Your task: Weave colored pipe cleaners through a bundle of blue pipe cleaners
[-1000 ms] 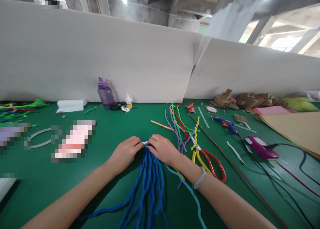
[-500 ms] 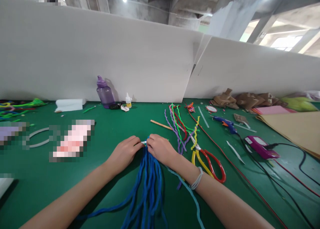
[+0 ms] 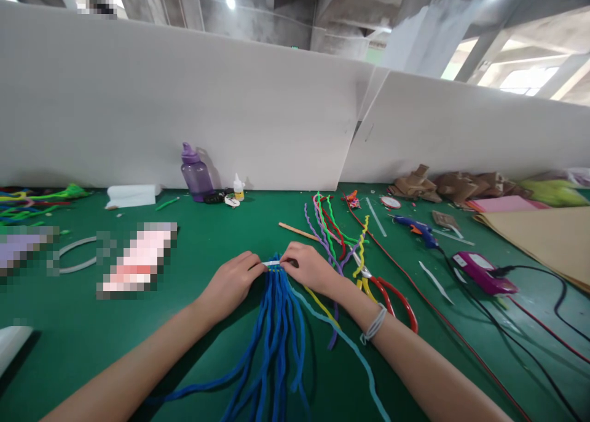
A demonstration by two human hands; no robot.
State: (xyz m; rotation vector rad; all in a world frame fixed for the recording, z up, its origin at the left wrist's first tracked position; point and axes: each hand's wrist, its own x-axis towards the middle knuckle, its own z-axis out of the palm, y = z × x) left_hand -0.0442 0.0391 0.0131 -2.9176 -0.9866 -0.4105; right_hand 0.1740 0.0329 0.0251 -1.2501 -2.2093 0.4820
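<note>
A thin white strip (image 3: 273, 263) lies level between my hands, with a row of blue cords (image 3: 275, 324) attached along it and hanging toward me. My left hand (image 3: 233, 281) pinches the strip's left end. At the other end, my right hand (image 3: 310, 267) has its thumb and fingers pressed together on the strip. A light blue cord (image 3: 357, 351) runs from near my right fingers toward the front edge. Part of a yellow cord (image 3: 322, 305) shows below my right hand. Whatever is inside the fingertips is hidden.
Scissors (image 3: 405, 302) and twisted coloured stems (image 3: 329, 234) lie right of my hands, near a wooden stick (image 3: 297, 230). Farther right are a blue glue gun (image 3: 415, 228), a magenta device (image 3: 483, 273) and cables. A purple bottle (image 3: 196, 176) and glue bottle (image 3: 238, 187) stand by the white partition (image 3: 184, 102).
My right hand has moved right along the strip, uncovering more of it and the tops of the blue cords. A yellow cord now shows below that hand. My left hand has hardly moved.
</note>
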